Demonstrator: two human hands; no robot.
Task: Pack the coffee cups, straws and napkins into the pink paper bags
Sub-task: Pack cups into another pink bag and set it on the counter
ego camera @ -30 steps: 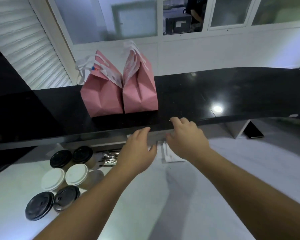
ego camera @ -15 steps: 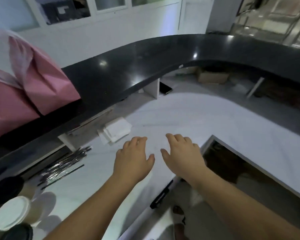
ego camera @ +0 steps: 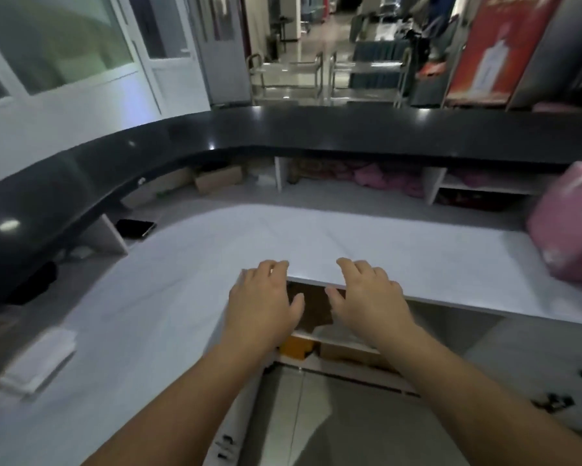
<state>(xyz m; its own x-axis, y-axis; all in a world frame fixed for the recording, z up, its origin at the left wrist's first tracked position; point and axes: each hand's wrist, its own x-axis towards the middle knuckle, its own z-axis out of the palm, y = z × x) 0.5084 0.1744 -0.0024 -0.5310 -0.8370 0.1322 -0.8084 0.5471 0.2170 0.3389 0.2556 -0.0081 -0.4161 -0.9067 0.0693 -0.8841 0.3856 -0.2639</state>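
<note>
Hands reach forward over the inner corner of a white L-shaped counter [ego camera: 367, 240]. The left hand [ego camera: 264, 306] is palm down, fingers loosely spread and slightly bent, their tips over the counter's edge at the corner; it holds nothing. The right hand [ego camera: 370, 302] is also palm down, just right of the left and apart from it, fingers relaxed and a little curved, tips at the near edge of the counter; it too holds nothing. Whether the fingertips actually touch the surface cannot be told.

Between and below the hands a gap under the counter shows brown and orange boxes [ego camera: 298, 346] on a shelf.

A pink bag [ego camera: 565, 230] stands on the counter at the far right edge of view, blurred and partly cut off. A stack of white napkins [ego camera: 40, 361] lies on the counter near the left edge. No cups or straws show.

A raised black ledge [ego camera: 215, 132] curves round the far side of the counter. Under it, at left, a dark phone [ego camera: 135, 227] lies flat, and further along sit a cardboard box [ego camera: 218, 179] and pink bundles [ego camera: 383, 178] in open cubbies. Small black objects [ego camera: 552, 401] lie at the near right.
</note>
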